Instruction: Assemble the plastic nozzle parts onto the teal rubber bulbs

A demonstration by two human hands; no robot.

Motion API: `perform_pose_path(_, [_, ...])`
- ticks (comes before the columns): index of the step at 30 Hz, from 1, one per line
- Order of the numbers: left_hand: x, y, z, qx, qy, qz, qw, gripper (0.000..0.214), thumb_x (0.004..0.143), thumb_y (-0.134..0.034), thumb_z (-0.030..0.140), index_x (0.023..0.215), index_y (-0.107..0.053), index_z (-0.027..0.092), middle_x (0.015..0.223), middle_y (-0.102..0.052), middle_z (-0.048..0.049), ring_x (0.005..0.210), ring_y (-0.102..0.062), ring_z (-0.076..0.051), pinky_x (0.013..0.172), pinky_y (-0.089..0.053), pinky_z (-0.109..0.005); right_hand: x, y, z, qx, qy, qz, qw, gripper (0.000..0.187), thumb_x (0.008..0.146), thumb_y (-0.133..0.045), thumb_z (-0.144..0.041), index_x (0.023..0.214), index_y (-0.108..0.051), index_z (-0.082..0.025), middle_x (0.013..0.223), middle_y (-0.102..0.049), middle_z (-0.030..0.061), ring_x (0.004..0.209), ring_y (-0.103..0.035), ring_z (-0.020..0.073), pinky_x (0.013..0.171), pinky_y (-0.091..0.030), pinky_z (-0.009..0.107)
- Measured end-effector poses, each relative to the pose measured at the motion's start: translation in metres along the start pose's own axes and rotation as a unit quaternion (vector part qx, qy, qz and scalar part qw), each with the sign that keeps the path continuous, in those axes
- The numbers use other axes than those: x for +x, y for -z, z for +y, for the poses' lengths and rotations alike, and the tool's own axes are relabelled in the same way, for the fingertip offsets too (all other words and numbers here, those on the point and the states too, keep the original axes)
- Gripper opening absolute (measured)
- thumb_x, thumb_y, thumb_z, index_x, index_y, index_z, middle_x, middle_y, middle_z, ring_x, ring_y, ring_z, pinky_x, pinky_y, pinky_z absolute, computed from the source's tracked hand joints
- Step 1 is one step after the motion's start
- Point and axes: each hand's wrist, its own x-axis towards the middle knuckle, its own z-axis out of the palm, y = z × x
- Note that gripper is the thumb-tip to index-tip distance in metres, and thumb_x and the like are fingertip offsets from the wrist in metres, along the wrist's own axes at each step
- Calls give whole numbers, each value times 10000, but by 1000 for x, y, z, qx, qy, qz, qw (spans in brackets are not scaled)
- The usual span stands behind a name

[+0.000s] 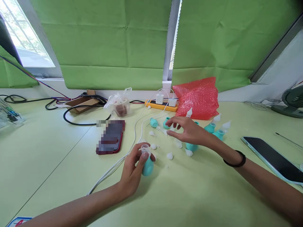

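Note:
My left hand [132, 168] is closed around a teal squeeze bulb [148, 167], which stands upright with a clear plastic collar [145, 148] at its mouth. Above the loose parts hovers my right hand [187, 129], fingers apart, with nothing visible in it. Near its fingertips are an open teal bulb [166, 123] and some clear pieces on the table. Another teal bulb [153, 122] lies on its side farther left. Several small white tips [169, 155] are scattered between my hands. Partly hidden under my right hand, a teal bulb [191, 147] rests on the table.
Teal bulbs with clear nozzles [219, 134] stand right of my right wrist. Behind are a red bubble-wrap bag [197, 97] and an orange power strip [151, 104]. White cables [113, 168] run past my left hand. Phones lie left [111, 137] and right [274, 157].

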Motion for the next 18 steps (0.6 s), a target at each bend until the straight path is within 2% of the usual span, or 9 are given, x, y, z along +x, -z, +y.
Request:
perform_pose_path(2, [-2,0,1,21,11,-13,1000,258,862,-338,394,967,-460,192,641,-551,10,540,-444,-110,484,-329,-203,2,4,9,-59,-10,-60,996,211,749,-496,-280,899,-583,-161,788,-609,42,690,-538,149,607,-411,261])
perform_pose_path(5, [-3,2,3,24,16,-34,999,253,863,-322,393,940,-455,192,591,-504,28,523,-421,-107,491,-323,-205,-1,8,11,-70,12,-158,985,216,738,-500,-262,911,-603,-183,748,-614,29,700,-542,149,595,-393,242])
perform_pose_path(10, [-1,2,-1,42,17,-42,998,190,744,-552,319,808,-439,181,586,-496,39,511,-442,-99,507,-354,-204,-9,-4,0,-15,80,-270,960,289,665,-604,-302,930,-607,-187,708,-599,18,705,-528,144,594,-389,222])
perform_pose_path(12, [0,0,-3,77,10,-37,996,167,719,-584,297,760,-495,162,621,-539,16,535,-474,-108,529,-379,-212,-10,-13,-2,-29,93,-266,959,181,668,-590,-231,831,-631,-163,678,-598,29,705,-518,149,588,-383,225])
perform_pose_path(15, [2,-1,-3,136,0,-37,990,217,699,-604,308,837,-607,141,712,-612,-13,626,-524,-142,596,-412,-231,-9,-17,-3,-26,99,-234,967,94,688,-567,-188,715,-642,-138,621,-595,36,656,-524,140,560,-384,228])
perform_pose_path(18, [4,0,0,183,6,-61,981,258,754,-532,331,875,-641,130,638,-605,2,592,-512,-139,574,-411,-222,-7,-7,-4,84,86,-189,975,162,705,-591,-265,754,-653,-124,626,-615,35,584,-548,113,537,-425,222])
